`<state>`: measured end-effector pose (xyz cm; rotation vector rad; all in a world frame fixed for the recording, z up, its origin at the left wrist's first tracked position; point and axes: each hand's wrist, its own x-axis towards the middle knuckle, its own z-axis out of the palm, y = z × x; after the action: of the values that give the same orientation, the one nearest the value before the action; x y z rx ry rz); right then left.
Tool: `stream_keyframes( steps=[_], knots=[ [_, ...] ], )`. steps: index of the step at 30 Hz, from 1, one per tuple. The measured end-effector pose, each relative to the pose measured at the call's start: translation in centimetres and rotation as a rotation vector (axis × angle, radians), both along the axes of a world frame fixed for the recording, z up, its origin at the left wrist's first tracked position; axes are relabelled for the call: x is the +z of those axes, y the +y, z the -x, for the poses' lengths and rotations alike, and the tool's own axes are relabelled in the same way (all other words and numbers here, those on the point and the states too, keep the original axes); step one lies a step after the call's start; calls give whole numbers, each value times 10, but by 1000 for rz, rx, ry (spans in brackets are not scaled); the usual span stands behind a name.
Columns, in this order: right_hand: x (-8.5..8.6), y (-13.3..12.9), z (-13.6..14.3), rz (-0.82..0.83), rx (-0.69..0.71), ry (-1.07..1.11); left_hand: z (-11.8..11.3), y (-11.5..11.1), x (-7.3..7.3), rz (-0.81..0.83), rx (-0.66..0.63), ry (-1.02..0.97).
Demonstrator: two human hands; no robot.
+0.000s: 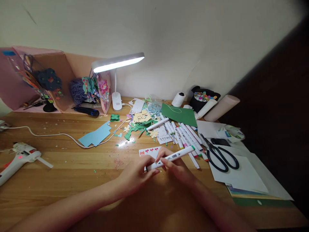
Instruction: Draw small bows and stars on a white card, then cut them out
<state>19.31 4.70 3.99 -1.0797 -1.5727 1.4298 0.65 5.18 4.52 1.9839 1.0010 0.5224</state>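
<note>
Both hands hold one white marker (177, 155) above the table, tilted up to the right, with a green tip at its right end. My left hand (137, 170) is closed around its dark left end. The fingers of my right hand (177, 167) pinch the barrel near its middle. Beneath the hands lies a white card (149, 150) with a red bear face and red bows on it, partly covered by the fingers. A pile of white markers (190, 138) with coloured ends spreads just beyond my right hand.
Paper scraps (142, 120) lie behind the hands, beside light blue paper (96, 133) and green card (180, 115). Black-handled scissors (220, 154) rest on white sheets at right. A glue gun (20, 159) is at left. A lit lamp (117, 101) stands at the back, its cable crossing the table.
</note>
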Motion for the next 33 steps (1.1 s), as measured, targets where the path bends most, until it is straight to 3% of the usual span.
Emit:
stream_keyframes(
  steps=[4,7,8,9,10,12,13,14,16,19,22,25,33],
  knots=[
    [14,-13,-2,-9,133,-190,-7,-18,4,-74,-160,126],
    [31,-21,-21,-240,183,-281,-4,-40,2,-197,-255,160],
    [37,-21,-32,-359,127,-210,0,-48,-1,-222,-274,173],
    [44,-20,-44,-438,-22,-80,4,-57,-5,-216,-296,160],
    [50,-16,-57,-492,-274,69,10,-64,-9,-170,-322,144],
    [58,-6,-74,-521,-465,180,19,-72,-14,-193,-338,193],
    [58,0,-76,-418,-555,197,22,-72,-15,-260,-333,224],
    [56,5,-72,-317,-540,155,22,-70,-15,-335,-358,224],
    [44,14,-50,-163,-311,-38,18,-60,-16,-496,-283,202],
    [15,22,-4,-96,-114,-178,4,-41,-24,-702,-171,312],
    [-14,27,25,-59,-222,-166,-6,-32,-41,-800,-115,359],
    [-32,30,31,-46,-289,-155,-7,-32,-55,-858,-92,343],
    [-40,29,30,-103,-313,-292,-5,-32,-60,-897,-108,331]
  ],
)
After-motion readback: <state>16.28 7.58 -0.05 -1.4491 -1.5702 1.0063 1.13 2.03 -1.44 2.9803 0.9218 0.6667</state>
